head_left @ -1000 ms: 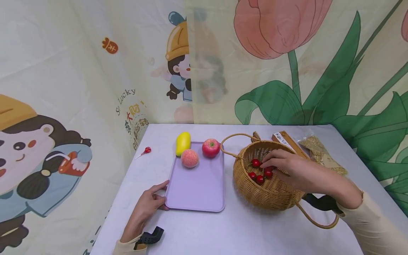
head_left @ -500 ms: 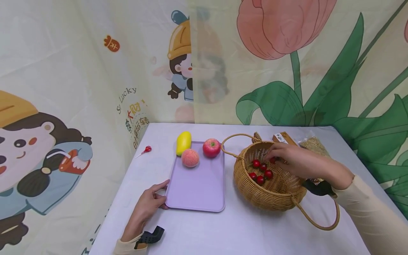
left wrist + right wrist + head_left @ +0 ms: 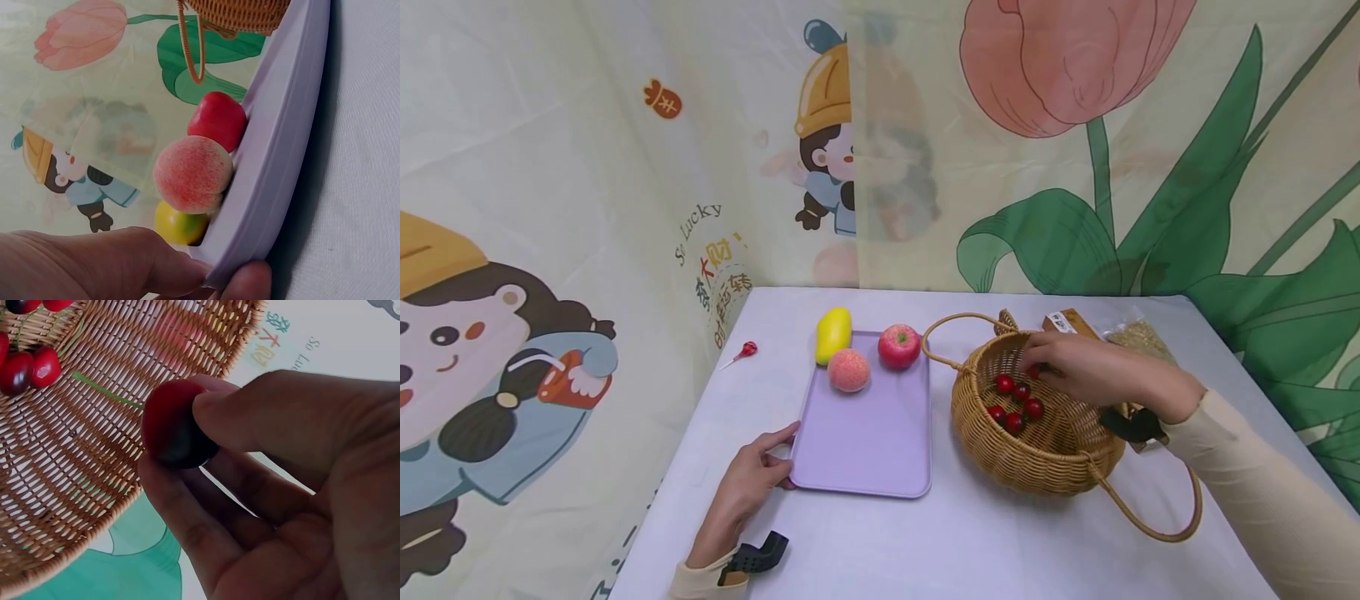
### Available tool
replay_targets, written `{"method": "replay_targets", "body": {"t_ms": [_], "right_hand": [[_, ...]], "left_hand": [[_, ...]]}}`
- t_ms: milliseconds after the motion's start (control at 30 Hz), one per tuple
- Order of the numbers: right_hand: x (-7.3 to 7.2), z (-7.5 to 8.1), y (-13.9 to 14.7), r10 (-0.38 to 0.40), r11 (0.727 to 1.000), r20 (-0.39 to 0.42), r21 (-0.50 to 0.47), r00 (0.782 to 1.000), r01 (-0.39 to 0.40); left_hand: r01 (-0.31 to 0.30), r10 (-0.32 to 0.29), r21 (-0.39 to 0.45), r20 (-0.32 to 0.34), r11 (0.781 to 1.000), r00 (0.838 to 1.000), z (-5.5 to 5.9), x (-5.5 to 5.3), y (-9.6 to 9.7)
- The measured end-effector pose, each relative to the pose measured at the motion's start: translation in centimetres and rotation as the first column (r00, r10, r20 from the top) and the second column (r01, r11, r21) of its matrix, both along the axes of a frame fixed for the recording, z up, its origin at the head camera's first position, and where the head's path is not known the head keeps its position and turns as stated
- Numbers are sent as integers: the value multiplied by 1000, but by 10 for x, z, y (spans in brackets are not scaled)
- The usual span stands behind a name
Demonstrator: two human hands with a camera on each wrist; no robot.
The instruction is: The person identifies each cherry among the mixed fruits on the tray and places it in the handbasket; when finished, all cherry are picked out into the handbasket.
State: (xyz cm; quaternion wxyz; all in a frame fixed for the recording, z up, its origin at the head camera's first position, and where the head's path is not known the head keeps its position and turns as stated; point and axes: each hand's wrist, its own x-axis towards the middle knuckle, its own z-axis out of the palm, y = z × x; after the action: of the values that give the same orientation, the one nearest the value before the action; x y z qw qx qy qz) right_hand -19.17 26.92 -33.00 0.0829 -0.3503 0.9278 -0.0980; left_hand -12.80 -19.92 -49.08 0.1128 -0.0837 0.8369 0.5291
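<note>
In the right wrist view, my right hand [image 3: 1075,367] pinches a dark red cherry [image 3: 178,424] with a green stem between thumb and fingers, over the inside of the wicker basket [image 3: 1030,467]. Several more cherries [image 3: 1015,423] lie in the basket's bottom left part. My left hand [image 3: 751,477] grips the left rim of the lilac tray [image 3: 275,162] near its front corner, thumb on the edge. A peach [image 3: 848,371] and a red apple [image 3: 898,347] rest toward the tray's far end. The yellow mango [image 3: 833,337] lies at its far left corner.
A lollipop [image 3: 747,350] lies on the white table left of the tray. Behind the basket are a brown box [image 3: 1070,323] and a clear bag of grains [image 3: 1138,337], partly hidden by the right arm. The basket's handle [image 3: 1157,533] hangs out at front right.
My right hand has risen from the cluster of cherries toward the basket's back with one cherry in its fingers. The left hand and tray have stayed put.
</note>
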Motion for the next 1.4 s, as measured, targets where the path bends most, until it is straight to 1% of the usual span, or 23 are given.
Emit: {"method": "replay_targets", "body": {"t_ms": [167,367,433,667,800,967,1067,1167,1233,1333,1400], "right_hand": [[-10,2,-7,38,998,6,51,999,-38],[-18,1,-10,21,996,65,85,998,-27],[-21,-1,-10,23,996,88,84,996,-31],[-38,-10,-10,98,991,150,74,984,-110],[-48,-16,-12,84,990,199,96,976,-105],[-59,-27,-18,91,987,246,106,965,-120],[-63,-33,-22,122,983,266,103,956,-154],[-65,-36,-28,162,975,259,107,952,-195],[-66,-37,-32,161,973,264,118,951,-198],[-68,-38,-34,133,976,283,128,950,-175],[-68,-40,-35,126,979,298,118,946,-168]], "left_hand": [[-10,10,6,10,1000,1000,0,0,-2],[-11,10,40,22,999,1000,-2,-2,-4],[-5,4,47,17,999,1000,-2,-2,-4],[-10,9,47,20,999,1000,-2,-3,-6],[-14,13,49,20,999,1000,-2,-3,-5],[-18,17,53,22,998,1000,-3,-2,-5],[-13,12,62,17,998,1000,-3,-2,-6],[-17,15,71,25,997,1000,-2,-2,-7],[-15,13,73,29,997,999,-2,-2,-7],[-14,12,62,36,998,999,-2,-2,-8],[-10,8,52,39,999,999,-1,-2,-8]]}}
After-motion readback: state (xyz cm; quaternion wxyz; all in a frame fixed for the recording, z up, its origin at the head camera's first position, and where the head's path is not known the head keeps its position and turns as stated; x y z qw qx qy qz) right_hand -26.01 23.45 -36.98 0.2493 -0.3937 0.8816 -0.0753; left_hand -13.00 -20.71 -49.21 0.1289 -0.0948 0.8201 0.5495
